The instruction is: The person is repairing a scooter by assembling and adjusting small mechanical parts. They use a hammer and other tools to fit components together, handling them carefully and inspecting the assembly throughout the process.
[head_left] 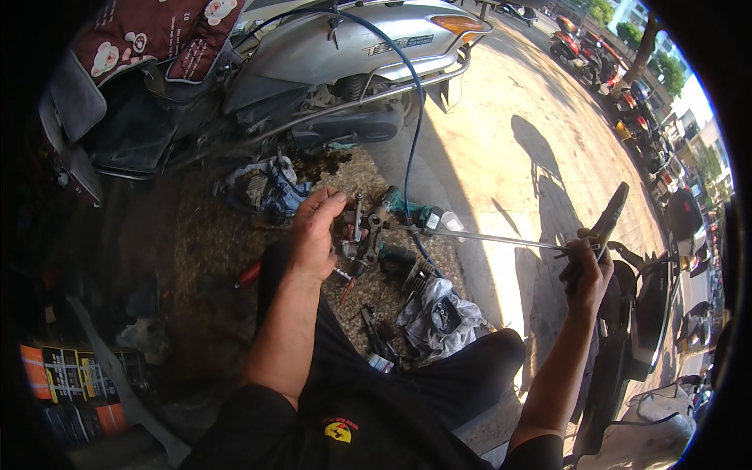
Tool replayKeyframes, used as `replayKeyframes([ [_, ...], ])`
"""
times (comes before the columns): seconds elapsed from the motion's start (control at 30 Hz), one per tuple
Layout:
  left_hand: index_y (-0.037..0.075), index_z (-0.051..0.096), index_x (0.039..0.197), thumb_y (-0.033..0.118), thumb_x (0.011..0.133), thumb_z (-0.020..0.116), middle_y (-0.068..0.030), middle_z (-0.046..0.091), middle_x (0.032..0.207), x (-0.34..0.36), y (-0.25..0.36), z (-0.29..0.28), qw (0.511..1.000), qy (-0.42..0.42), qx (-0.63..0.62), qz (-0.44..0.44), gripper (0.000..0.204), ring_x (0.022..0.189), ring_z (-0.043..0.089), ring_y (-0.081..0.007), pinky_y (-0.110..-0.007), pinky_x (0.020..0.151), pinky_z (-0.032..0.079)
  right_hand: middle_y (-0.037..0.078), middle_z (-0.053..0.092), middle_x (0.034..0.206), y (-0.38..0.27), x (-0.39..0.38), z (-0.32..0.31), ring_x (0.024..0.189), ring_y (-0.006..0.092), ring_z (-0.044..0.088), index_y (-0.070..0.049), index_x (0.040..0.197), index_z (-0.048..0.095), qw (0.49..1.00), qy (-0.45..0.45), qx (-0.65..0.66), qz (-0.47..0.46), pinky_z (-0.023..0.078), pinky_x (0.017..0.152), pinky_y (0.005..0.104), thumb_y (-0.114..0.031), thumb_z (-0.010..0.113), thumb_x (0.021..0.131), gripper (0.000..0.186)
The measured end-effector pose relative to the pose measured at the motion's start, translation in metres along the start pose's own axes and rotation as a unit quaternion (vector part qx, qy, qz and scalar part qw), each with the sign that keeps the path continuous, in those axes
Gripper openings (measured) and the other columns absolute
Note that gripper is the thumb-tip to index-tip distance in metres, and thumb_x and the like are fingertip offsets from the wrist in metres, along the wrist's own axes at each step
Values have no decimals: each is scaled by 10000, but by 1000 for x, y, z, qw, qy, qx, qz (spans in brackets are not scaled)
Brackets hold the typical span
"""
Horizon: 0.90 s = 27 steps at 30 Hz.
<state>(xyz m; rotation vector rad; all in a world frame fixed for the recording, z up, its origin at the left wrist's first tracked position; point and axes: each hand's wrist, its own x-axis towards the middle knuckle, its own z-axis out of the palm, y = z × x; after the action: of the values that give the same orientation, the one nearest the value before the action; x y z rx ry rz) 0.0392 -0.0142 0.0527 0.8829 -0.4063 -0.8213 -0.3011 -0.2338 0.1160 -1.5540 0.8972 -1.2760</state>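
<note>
A long metal rod (486, 236) spans between both hands, left (315, 233) and right (586, 270).

Sunlit paved sidewalk (501, 141) with long shadows, a silver scooter (345, 55) parked beside oil-stained gravelly ground (211, 235)

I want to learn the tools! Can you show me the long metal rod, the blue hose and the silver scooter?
long metal rod (493, 237), head view, middle of the shaft.
blue hose (413, 149), head view, hanging stretch.
silver scooter (337, 43), head view, side panel.
</note>
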Motion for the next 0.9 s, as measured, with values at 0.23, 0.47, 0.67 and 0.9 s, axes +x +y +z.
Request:
replayKeyframes([
  [0.23, 90, 598, 942, 147, 948, 557, 12, 639, 799, 1, -7, -7, 1000, -19, 24, 8, 70, 648, 622, -77, -249, 546, 529, 68, 659, 741, -17, -7, 2, 400, 63, 453, 20, 1038, 645, 999, -9, -16, 43, 313, 370, 222, -127, 645, 916, 191],
  [0.47, 101, 578, 929, 189, 918, 574, 14, 598, 840, 12, -4, -27, 999, 11, -3, 41, 89, 700, 589, -78, -233, 551, 488, 85, 646, 771, -65, 11, -25, 645, 129, 597, 52, 1014, 672, 995, 72, -54, -33, 471, 605, 257, -116, 652, 861, 228],
  [0.67, 97, 543, 900, 218, 903, 529, 15, 537, 789, 18, 8, -23, 996, 13, 14, 84, 122, 644, 532, -81, -236, 549, 443, 14, 572, 682, -80, -15, -38, 554, 96, 505, 29, 910, 632, 949, -226, -160, 152, 414, 538, 257, -100, 666, 820, 161],
  [0.9, 70, 570, 954, 194, 904, 538, 11, 558, 856, 20, 19, -31, 994, 1, 52, 96, 138, 729, 590, -93, -257, 554, 514, 92, 607, 713, -63, 8, -63, 625, 154, 577, 55, 974, 617, 985, 105, 115, 77, 462, 525, 259, -112, 598, 897, 185],
])
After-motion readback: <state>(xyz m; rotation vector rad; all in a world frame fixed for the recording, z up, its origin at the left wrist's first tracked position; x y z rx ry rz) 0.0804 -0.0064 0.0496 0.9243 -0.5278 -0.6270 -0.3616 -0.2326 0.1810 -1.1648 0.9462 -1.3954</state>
